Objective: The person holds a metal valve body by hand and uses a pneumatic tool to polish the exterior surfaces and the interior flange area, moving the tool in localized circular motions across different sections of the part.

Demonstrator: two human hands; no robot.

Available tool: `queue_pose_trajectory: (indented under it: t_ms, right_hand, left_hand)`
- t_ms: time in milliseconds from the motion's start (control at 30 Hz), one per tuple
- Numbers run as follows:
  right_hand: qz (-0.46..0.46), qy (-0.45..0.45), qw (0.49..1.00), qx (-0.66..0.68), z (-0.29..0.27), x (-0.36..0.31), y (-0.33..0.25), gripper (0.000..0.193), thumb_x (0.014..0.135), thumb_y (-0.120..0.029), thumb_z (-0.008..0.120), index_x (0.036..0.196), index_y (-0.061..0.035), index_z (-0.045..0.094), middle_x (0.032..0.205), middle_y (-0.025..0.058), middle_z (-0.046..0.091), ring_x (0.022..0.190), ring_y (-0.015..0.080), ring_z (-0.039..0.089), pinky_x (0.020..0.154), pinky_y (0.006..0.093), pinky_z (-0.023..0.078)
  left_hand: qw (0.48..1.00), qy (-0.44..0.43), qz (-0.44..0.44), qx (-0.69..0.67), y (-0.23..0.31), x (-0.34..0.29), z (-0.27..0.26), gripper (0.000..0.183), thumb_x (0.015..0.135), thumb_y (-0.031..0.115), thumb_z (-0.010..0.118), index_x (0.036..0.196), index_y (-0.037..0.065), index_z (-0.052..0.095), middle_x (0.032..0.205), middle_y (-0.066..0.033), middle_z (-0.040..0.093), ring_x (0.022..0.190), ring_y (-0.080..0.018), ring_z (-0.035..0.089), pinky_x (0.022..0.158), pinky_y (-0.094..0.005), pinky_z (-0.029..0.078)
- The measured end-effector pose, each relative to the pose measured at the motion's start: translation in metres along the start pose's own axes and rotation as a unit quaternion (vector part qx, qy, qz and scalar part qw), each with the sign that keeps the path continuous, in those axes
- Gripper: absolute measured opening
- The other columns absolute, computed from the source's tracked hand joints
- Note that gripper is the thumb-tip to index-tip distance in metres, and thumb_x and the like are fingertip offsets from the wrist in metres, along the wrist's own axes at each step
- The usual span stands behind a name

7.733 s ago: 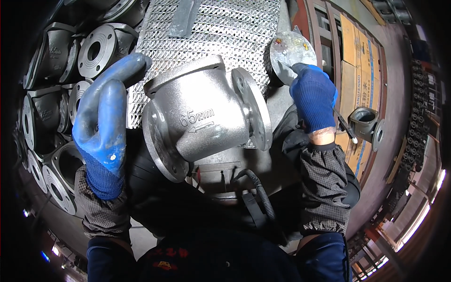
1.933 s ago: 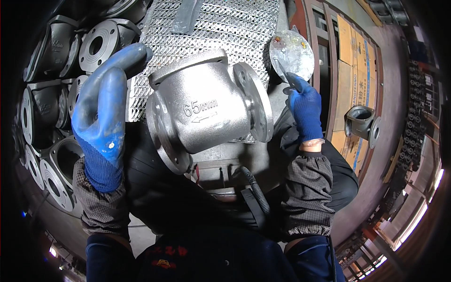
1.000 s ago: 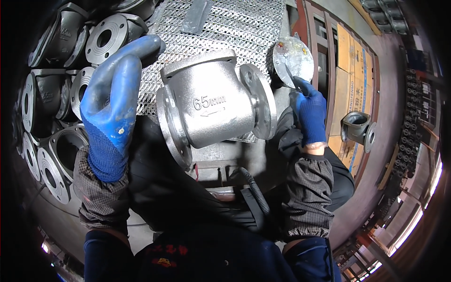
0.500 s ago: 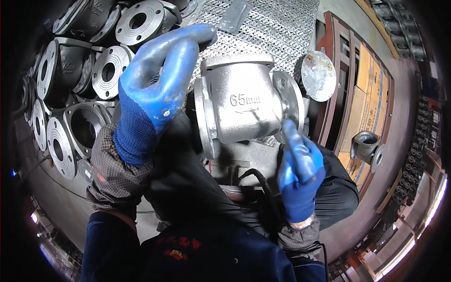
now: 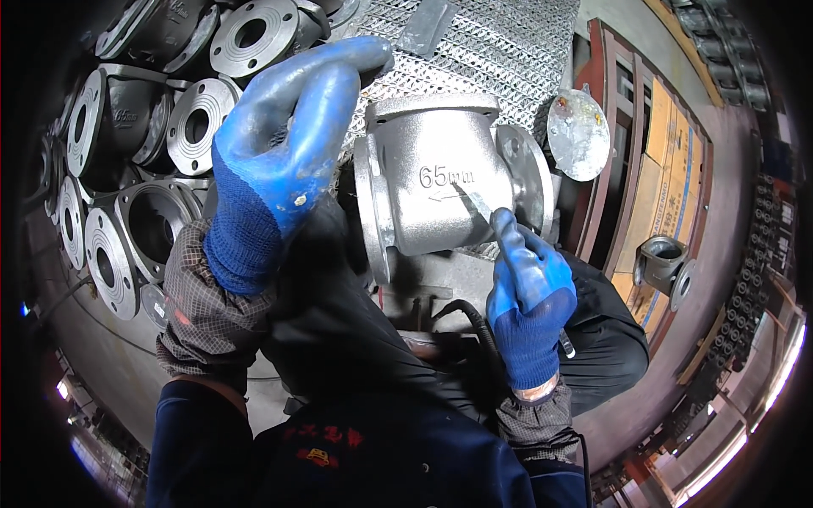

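About eight seconds ago the right hand [image 5: 532,284] was out at the round plate [image 5: 579,140]; now it is in front of the metal casting [image 5: 440,199], and the plate stands apart from it, farther off to the right. Half a second ago this hand was beside the casting's right round flange with the scraper [image 5: 479,204] hard to make out; now the blade shows plainly across the casting's front. The right fingers are closed around the scraper, whose handle end sticks out below the hand. The left hand [image 5: 275,173] keeps its arched pose near the casting's upper left; its fingers are bent, but whether they press on the metal I cannot tell. The casting is between the two hands, beyond the person's lap and in front of the metal mesh [image 5: 512,51]. Its long axis runs left to right through the two round flanges, nearly level and more so than in the earliest view, with the flat top flange facing up and away, and the raised arrow pointing left. The scraper slants from lower right to upper left, its tip over the raised marks; contact there is unclear.
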State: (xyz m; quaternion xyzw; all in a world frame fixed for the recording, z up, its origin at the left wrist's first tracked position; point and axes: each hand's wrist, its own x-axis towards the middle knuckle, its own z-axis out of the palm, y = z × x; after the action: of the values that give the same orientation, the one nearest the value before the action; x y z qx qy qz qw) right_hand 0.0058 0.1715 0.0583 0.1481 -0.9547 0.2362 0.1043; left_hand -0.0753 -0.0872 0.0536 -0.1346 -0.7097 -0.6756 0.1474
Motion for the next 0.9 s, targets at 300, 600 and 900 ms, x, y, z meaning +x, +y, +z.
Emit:
queue_pose_trajectory:
  t_ms: [300, 600, 900]
  right_hand:
    - [-0.009, 0.007, 1.0, -0.001, 0.0015, 0.0019, 0.0016, 0.045, 0.077, -0.002, 0.066, 0.12, -0.0142, 0.063, 0.096, 0.013, 0.069, 0.074, 0.0258, 0.065, 0.065, 0.0341, 0.053]
    - [0.029, -0.038, 0.999, -0.002, -0.0034, 0.0045, -0.0022, 0.046, 0.077, -0.003, 0.065, 0.121, -0.0163, 0.063, 0.095, 0.013, 0.068, 0.075, 0.0267, 0.065, 0.066, 0.0349, 0.053]
    - [0.013, -0.034, 0.999, 0.002, -0.003, 0.0048, 0.0, 0.046, 0.078, -0.002, 0.064, 0.122, -0.0147, 0.062, 0.095, 0.0139, 0.068, 0.076, 0.0282, 0.065, 0.066, 0.0361, 0.053]
  left_hand:
    - [0.999, 0.0, -0.033, 0.018, 0.0058, 0.0012, -0.0013, 0.023, 0.094, 0.009, 0.055, 0.115, 0.001, 0.059, 0.113, -0.0163, 0.065, 0.105, -0.0236, 0.064, 0.091, -0.0348, 0.052]
    - [0.999, 0.001, -0.022, 0.039, 0.0063, -0.0026, -0.0025, 0.023, 0.094, 0.01, 0.055, 0.115, 0.001, 0.059, 0.113, -0.0154, 0.066, 0.103, -0.0222, 0.064, 0.09, -0.0339, 0.053]
    - [0.999, -0.005, -0.014, 0.035, 0.0008, 0.0007, -0.0037, 0.023, 0.094, 0.011, 0.056, 0.115, 0.001, 0.059, 0.113, -0.0156, 0.066, 0.104, -0.0227, 0.064, 0.09, -0.034, 0.052]
